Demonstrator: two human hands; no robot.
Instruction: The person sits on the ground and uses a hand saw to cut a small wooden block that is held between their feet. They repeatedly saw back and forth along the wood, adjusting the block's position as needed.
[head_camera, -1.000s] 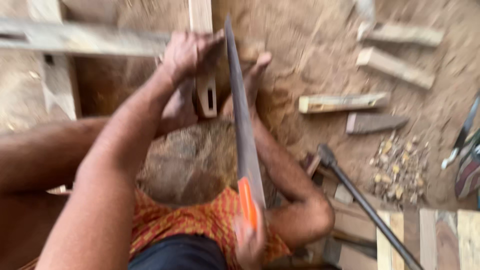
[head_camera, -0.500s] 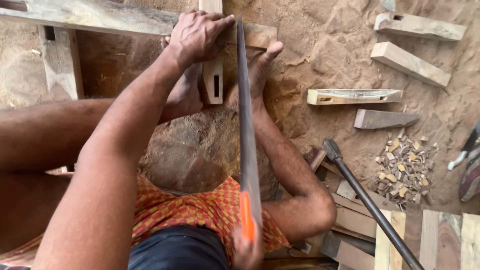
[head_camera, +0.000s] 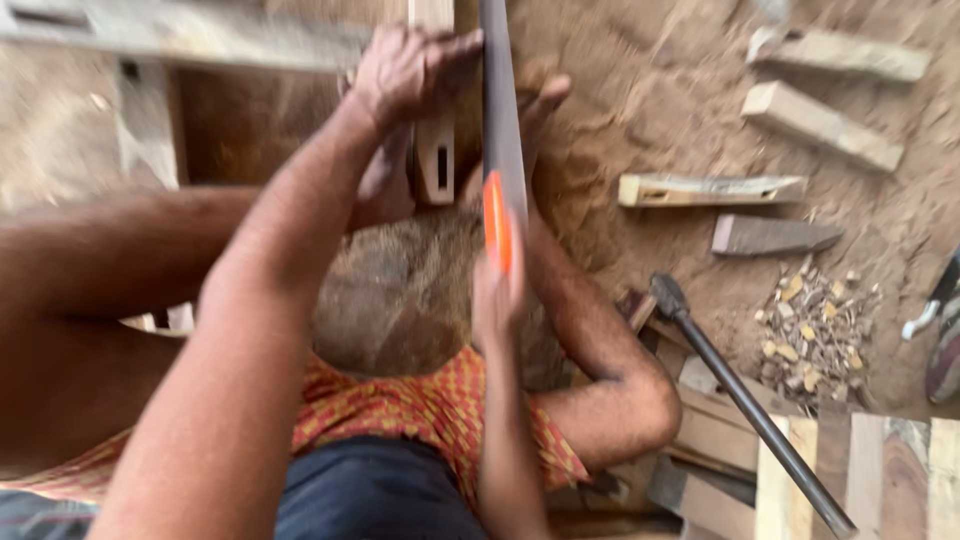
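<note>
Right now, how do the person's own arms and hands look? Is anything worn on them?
Both arms are bare along all that shows: no sleeves, gloves, watch or bands. The left hand and right hand are bare too; motion blur hides any rings or marks. Below the arms shows an orange and yellow checked cloth.

Warm, even daylight fills the scene, with soft shadow under the wooden frame (head_camera: 180, 35) at top left. Motion blur smears the whole view, worst on the right hand (head_camera: 497, 300), the saw blade (head_camera: 500, 110) and the near forearm. No glare shows anywhere.
</note>
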